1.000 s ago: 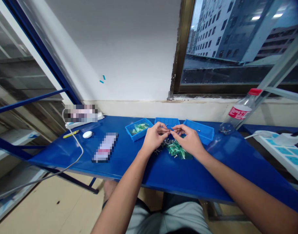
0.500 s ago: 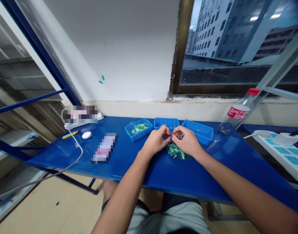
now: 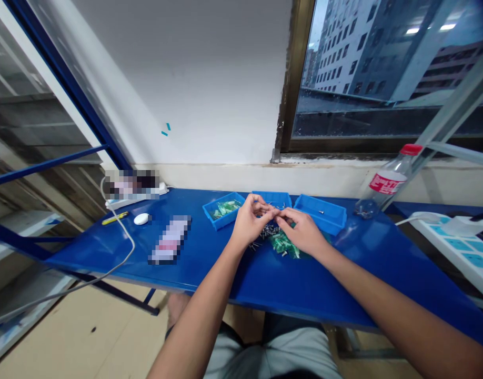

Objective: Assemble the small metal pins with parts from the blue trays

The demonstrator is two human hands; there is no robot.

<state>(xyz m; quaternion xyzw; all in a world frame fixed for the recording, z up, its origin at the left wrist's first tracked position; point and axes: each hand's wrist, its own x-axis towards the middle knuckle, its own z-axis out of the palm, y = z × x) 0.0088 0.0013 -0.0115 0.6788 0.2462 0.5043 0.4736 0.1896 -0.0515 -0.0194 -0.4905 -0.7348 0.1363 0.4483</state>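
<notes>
My left hand [image 3: 252, 218] and my right hand [image 3: 299, 227] meet at the fingertips over the table. Both are closed in a pinch, and whatever lies between the fingers is too small and hidden to name. Beneath them is a pile of small screws [image 3: 268, 231], partly covered by my hands. Close by, under my right hand, lies a heap of small green plastic pieces or packets [image 3: 284, 245]. Behind stand three blue trays: the left tray [image 3: 217, 223] holds green pieces, the middle tray [image 3: 285, 196] is partly hidden, and the right tray [image 3: 336, 223] has one small screw [image 3: 321, 212] in it.
On the blue table [image 3: 210, 268] lie a blurred-out phone-like object [image 3: 170, 239], a white oval object [image 3: 141, 219] and a yellow cutter [image 3: 115, 218]. A plastic bottle [image 3: 387, 181] stands at right, near a white power strip [image 3: 458, 247]. A cable [image 3: 127, 237] crosses the left side.
My fingertips have come together and shifted slightly left, with my right hand's fingers now reaching across to the left hand. More of the screw pile shows below them.
</notes>
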